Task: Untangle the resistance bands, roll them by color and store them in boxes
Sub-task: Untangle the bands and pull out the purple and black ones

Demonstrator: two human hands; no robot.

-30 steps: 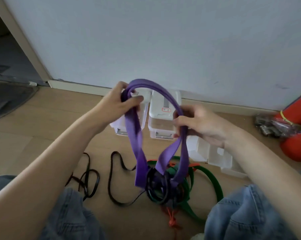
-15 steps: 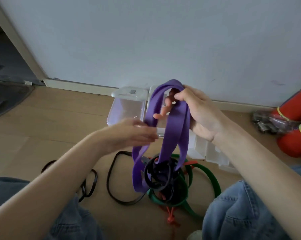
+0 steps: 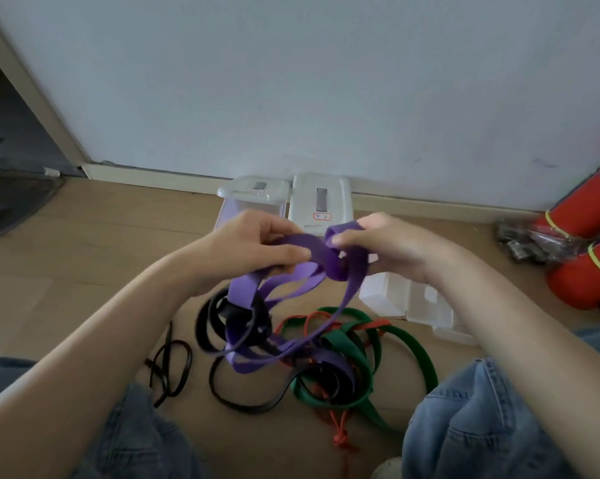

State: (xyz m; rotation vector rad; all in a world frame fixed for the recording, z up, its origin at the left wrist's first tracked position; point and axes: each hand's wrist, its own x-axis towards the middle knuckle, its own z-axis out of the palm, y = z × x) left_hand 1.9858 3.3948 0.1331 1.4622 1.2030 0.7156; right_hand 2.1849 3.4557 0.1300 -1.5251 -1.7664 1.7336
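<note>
Now we are holding the purple band up over the floor, our left hand and right hand both pinching its top, and it is looking soft, floppy and stretchy, its bottom stuck in the pile.

Two red rolls banded in yellow leaned at the right by a crinkled plastic bag against the pale wall.
</note>
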